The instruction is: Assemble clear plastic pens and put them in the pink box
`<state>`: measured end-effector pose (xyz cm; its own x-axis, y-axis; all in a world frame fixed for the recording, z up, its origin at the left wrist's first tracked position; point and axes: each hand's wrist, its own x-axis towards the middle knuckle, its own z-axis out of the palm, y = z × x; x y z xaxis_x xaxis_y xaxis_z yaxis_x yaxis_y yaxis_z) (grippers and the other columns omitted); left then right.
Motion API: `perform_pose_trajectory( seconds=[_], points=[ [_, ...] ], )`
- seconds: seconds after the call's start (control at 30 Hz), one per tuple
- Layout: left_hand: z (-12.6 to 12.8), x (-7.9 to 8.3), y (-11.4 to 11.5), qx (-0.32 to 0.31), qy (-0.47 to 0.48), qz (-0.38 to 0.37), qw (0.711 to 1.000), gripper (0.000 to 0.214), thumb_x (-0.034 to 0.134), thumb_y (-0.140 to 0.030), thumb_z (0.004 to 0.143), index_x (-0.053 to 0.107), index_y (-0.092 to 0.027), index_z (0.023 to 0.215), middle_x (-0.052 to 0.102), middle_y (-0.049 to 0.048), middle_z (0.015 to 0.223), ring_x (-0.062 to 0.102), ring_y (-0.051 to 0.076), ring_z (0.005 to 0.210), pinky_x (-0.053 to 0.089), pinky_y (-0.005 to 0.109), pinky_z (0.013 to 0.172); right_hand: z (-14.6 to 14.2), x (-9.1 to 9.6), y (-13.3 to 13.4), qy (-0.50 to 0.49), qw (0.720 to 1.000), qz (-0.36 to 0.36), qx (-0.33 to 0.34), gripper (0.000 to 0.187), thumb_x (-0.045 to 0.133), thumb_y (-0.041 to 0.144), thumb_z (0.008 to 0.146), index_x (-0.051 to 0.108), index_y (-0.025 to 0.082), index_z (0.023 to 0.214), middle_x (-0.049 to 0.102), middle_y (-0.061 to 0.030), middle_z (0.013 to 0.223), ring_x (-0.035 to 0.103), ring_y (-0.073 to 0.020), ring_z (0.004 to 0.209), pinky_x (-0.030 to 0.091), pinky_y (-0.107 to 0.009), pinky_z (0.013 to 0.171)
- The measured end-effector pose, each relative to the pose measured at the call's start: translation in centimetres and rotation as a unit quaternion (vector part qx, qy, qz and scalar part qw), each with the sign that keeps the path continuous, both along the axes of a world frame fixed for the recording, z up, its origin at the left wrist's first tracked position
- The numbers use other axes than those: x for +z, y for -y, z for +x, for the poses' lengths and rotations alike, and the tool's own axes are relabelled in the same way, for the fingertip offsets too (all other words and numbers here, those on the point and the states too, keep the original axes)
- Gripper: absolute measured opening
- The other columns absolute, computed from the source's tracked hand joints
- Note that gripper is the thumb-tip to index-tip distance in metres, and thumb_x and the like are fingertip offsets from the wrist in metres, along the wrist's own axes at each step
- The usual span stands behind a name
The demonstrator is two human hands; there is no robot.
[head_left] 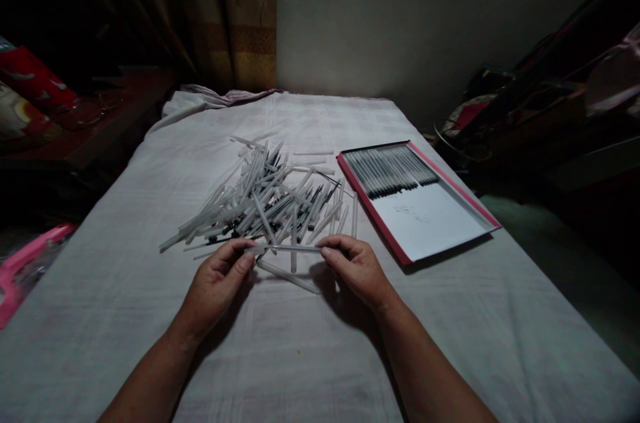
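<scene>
Both my hands hold a slim, translucent pen (295,248) level above the near edge of the pile. My left hand (220,280) pinches its whitish left end between thumb and fingers. At the other end, my right hand (356,268) has its thumb and forefinger closed on the tip, which the fingers hide. Just beyond the hands lies a loose pile of clear pen barrels and dark-tipped pieces (265,196), pointing many ways. One pale barrel (287,276) rests on the cloth between my hands, beneath the held pen.
To the right sits a shallow red-edged box (373,216) with a row of dark-ended pens (390,168) along its far part and a white bottom. A pale checked cloth (300,370) covers the table. A pink-handled thing (35,253) stands at the left edge.
</scene>
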<state>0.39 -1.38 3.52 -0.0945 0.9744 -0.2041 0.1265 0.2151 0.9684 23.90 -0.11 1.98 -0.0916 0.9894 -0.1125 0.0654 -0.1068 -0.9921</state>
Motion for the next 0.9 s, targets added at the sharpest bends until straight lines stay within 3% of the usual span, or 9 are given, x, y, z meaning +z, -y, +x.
perform_pose_trajectory(
  seconds=[0.4, 0.6, 0.9],
  points=[
    [-0.3, -1.1, 0.2, -0.045, -0.041, 0.06, 0.996, 0.033, 0.073, -0.049, 0.075, 0.07, -0.021, 0.091, 0.069, 0.0029, 0.081, 0.06, 0.015, 0.066, 0.047, 0.023, 0.054, 0.0, -0.2, 0.1, 0.019, 0.999, -0.009, 0.03, 0.027, 0.072, 0.04, 0.074, 0.077, 0.015, 0.086, 0.059, 0.0009, 0.058, 0.048, -0.0105, 0.051, 0.038, -0.023, 0.049],
    [0.5, -1.0, 0.6, -0.046, 0.027, -0.026, 0.998, 0.037, 0.078, -0.049, 0.069, 0.07, -0.018, 0.089, 0.063, -0.0008, 0.065, 0.053, 0.01, 0.048, 0.045, 0.022, 0.044, 0.3, -0.3, 0.3, 0.039, 0.995, -0.007, 0.09, 0.03, 0.071, 0.039, 0.077, 0.079, 0.015, 0.093, 0.071, -0.0048, 0.074, 0.06, -0.0149, 0.063, 0.047, -0.026, 0.058],
    [0.9, -1.2, 0.8, -0.036, 0.1, -0.076, 0.991, 0.04, 0.083, -0.048, 0.064, 0.069, -0.016, 0.083, 0.069, 0.0019, 0.067, 0.058, 0.011, 0.049, 0.051, 0.024, 0.045, 0.4, -0.4, 0.3, 0.063, 0.988, 0.039, 0.138, 0.027, 0.064, 0.035, 0.083, 0.079, 0.016, 0.093, 0.077, -0.0074, 0.085, 0.07, -0.0194, 0.077, 0.053, -0.029, 0.07]
  ],
)
